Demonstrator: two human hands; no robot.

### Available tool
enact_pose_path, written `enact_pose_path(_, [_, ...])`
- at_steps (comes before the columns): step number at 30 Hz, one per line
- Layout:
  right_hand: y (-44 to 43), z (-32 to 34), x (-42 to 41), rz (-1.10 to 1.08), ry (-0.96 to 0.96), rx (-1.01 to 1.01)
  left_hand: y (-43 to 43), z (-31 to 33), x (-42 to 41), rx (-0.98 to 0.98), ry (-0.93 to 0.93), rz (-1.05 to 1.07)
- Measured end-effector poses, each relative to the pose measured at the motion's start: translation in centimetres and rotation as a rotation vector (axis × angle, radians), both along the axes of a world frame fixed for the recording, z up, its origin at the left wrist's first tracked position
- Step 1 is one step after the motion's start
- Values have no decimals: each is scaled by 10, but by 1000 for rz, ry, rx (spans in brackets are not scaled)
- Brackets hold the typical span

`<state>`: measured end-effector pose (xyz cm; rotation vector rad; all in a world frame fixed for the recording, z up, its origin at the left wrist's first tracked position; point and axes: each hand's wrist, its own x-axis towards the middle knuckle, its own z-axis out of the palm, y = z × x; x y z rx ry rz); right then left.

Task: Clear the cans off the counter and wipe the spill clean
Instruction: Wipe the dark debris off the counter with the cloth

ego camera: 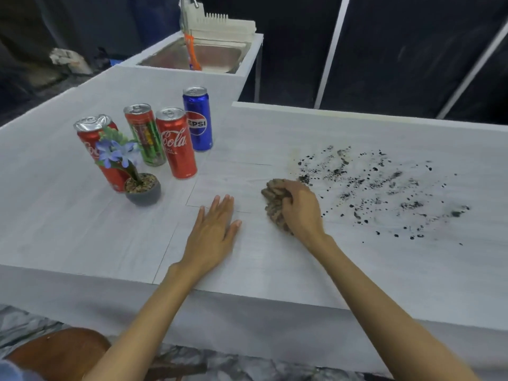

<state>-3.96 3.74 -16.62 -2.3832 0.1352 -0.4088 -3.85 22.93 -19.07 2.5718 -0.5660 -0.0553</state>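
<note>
Leftward, four cans (176, 141) behind flowerpot (143, 189); right hand (299, 210) clamped on cloth (275, 199), left hand (214, 229) flat, fingers apart.

Pale grey woodgrain counter (82, 221), black speckled spill (384, 185), brown cloth (275, 199), two red cans (177, 144), blue can (198, 119), green-red can (145, 134), blue flower (116, 152)

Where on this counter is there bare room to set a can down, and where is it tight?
Free: the near-left stretch of counter between its front edge and the small flowerpot; also behind the blue Pepsi can toward the sink. Crowded: the four-can cluster, and the dark spill right of the cloth.
</note>
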Motion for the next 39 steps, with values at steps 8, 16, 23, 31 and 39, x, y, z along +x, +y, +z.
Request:
enact_pose_path(8, [56, -34, -80, 12, 14, -461, -17, -4, 4, -170, -1, -2])
enact_pose_path(16, [-26, -24, -56, 143, 78, -392, -20, -14, 4, 19, -57, 14])
enact_pose_path(23, [-62, 14, -15, -15, 42, 294, -25, -6, 6, -69, 17, 34])
enact_pose_path(31, [23, -34, -46, 155, -9, -392, -35, -3, 25, -146, 32, -3])
enact_pose_path(39, [-90, -6, 3, 99, 200, -142, -38, -3, 29, -162, 38, -24])
